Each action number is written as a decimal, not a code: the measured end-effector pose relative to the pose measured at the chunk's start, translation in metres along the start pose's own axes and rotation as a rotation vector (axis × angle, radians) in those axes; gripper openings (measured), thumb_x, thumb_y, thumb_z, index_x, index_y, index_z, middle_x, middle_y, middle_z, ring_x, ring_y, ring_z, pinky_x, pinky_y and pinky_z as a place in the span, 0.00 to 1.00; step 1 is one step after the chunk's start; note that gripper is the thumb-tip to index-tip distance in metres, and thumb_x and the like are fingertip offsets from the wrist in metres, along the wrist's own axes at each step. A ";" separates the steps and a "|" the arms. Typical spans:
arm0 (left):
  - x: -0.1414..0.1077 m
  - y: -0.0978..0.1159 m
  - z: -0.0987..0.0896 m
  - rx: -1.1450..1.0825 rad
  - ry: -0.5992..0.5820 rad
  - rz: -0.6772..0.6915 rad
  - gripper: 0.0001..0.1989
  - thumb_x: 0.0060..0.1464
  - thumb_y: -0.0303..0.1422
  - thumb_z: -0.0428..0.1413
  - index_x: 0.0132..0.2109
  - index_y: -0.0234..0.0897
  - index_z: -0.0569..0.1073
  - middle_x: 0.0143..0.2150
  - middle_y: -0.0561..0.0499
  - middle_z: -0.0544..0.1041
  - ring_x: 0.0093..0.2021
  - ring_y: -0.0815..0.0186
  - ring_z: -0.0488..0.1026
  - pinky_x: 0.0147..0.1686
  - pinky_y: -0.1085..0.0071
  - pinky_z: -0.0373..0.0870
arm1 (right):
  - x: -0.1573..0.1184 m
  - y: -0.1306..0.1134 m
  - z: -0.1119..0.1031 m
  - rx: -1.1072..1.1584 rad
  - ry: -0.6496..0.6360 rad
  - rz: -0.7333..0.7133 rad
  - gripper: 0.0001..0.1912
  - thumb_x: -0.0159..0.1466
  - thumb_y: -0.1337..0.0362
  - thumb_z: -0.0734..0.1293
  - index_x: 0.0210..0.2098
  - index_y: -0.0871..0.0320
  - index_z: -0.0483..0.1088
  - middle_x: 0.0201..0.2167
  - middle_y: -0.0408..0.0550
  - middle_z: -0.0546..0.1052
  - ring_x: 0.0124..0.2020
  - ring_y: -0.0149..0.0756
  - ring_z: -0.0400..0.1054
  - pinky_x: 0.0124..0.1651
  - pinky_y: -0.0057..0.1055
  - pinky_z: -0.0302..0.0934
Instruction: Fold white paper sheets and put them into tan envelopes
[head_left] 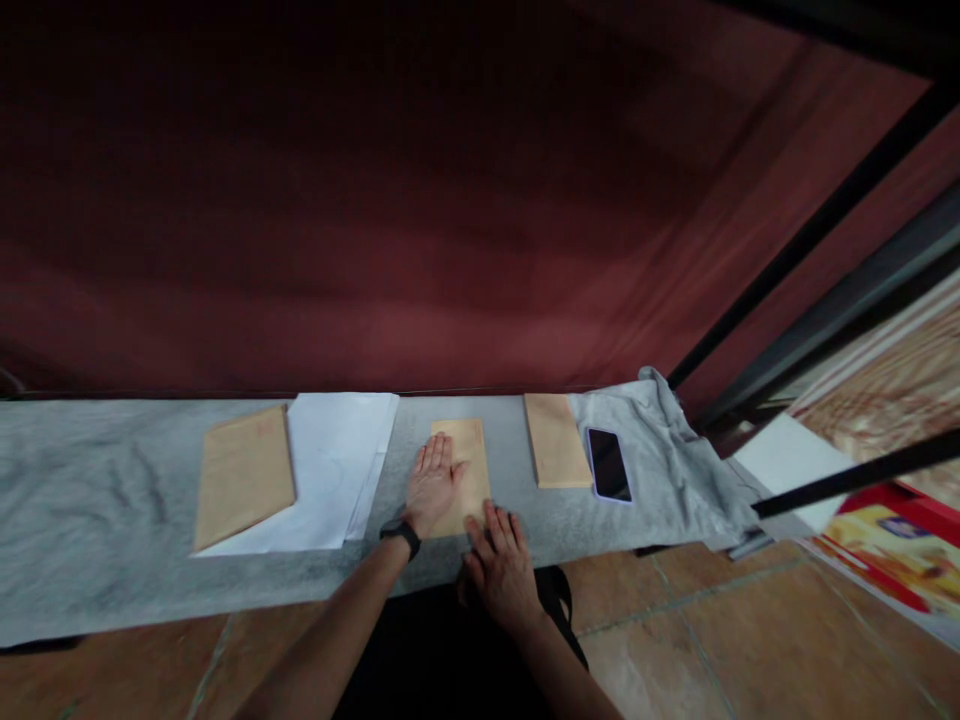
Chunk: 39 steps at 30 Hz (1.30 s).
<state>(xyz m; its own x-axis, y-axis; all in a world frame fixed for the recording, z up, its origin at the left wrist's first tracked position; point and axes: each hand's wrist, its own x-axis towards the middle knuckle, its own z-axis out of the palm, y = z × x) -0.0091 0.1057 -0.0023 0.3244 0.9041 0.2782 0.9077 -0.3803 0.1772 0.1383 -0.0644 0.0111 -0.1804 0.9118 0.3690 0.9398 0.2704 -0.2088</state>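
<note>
A tan envelope [471,465] lies upright on the grey cloth in front of me. My left hand [433,485], with a dark watch on the wrist, rests flat on its left part, fingers stretched out and holding nothing. At the envelope's lower right corner is my right hand [501,565], its fingers apart and the fingertips touching the edge. The thumb side of the right hand is partly in shadow. To the right sits a stack of tan envelopes [556,440], and on the left a larger-looking tan envelope pile [246,474] overlaps white paper sheets [330,470].
A phone [610,465] with a dark screen lies right of the envelope stack. The grey cloth [97,500] bunches up at its right end. Behind it hangs a dark red curtain [375,250]. Black bars [810,235] and a red printed box [892,545] stand at the right.
</note>
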 end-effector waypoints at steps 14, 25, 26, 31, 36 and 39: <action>-0.104 0.036 -0.031 -0.086 -0.010 0.349 0.32 0.68 0.43 0.43 0.73 0.33 0.49 0.72 0.40 0.57 0.72 0.57 0.54 0.68 0.55 0.56 | -0.004 0.005 0.013 -0.028 0.015 -0.023 0.26 0.70 0.59 0.60 0.66 0.56 0.62 0.70 0.56 0.58 0.68 0.48 0.55 0.68 0.50 0.51; -0.130 0.001 -0.047 -0.028 -0.003 0.399 0.31 0.66 0.44 0.48 0.70 0.35 0.56 0.71 0.39 0.58 0.71 0.55 0.56 0.66 0.54 0.60 | -0.013 0.007 0.010 -0.026 0.034 0.054 0.29 0.72 0.58 0.58 0.69 0.63 0.55 0.68 0.57 0.62 0.68 0.45 0.57 0.70 0.46 0.47; -0.133 0.000 -0.048 -0.027 0.002 0.388 0.31 0.66 0.44 0.48 0.70 0.34 0.57 0.71 0.39 0.60 0.70 0.55 0.57 0.66 0.54 0.60 | -0.015 0.008 0.010 -0.025 0.040 0.065 0.29 0.72 0.58 0.57 0.69 0.63 0.55 0.67 0.57 0.63 0.68 0.45 0.57 0.70 0.46 0.47; -0.136 -0.004 -0.047 0.010 0.009 0.313 0.24 0.67 0.39 0.46 0.64 0.31 0.67 0.65 0.38 0.69 0.66 0.55 0.65 0.63 0.58 0.65 | -0.020 0.009 0.008 0.002 0.052 0.101 0.27 0.73 0.59 0.57 0.68 0.62 0.58 0.67 0.56 0.63 0.68 0.45 0.57 0.70 0.46 0.47; -0.118 0.006 -0.056 0.115 -0.144 0.317 0.21 0.62 0.23 0.44 0.59 0.33 0.71 0.59 0.39 0.75 0.60 0.57 0.71 0.58 0.59 0.70 | -0.013 0.003 0.006 0.071 0.049 0.183 0.24 0.72 0.62 0.56 0.65 0.62 0.63 0.64 0.58 0.68 0.66 0.46 0.59 0.69 0.50 0.48; -0.107 0.017 -0.062 0.207 -0.179 0.326 0.27 0.55 0.15 0.43 0.58 0.34 0.70 0.57 0.38 0.75 0.57 0.57 0.73 0.52 0.60 0.73 | -0.007 0.000 0.003 0.149 0.061 0.229 0.23 0.70 0.66 0.56 0.62 0.61 0.66 0.63 0.58 0.69 0.65 0.46 0.60 0.68 0.52 0.49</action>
<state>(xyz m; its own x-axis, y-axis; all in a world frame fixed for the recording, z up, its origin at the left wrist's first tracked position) -0.0455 -0.0099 0.0296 0.6279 0.7694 0.1171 0.7783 -0.6213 -0.0910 0.1386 -0.0698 0.0061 0.0539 0.9353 0.3496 0.9003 0.1059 -0.4223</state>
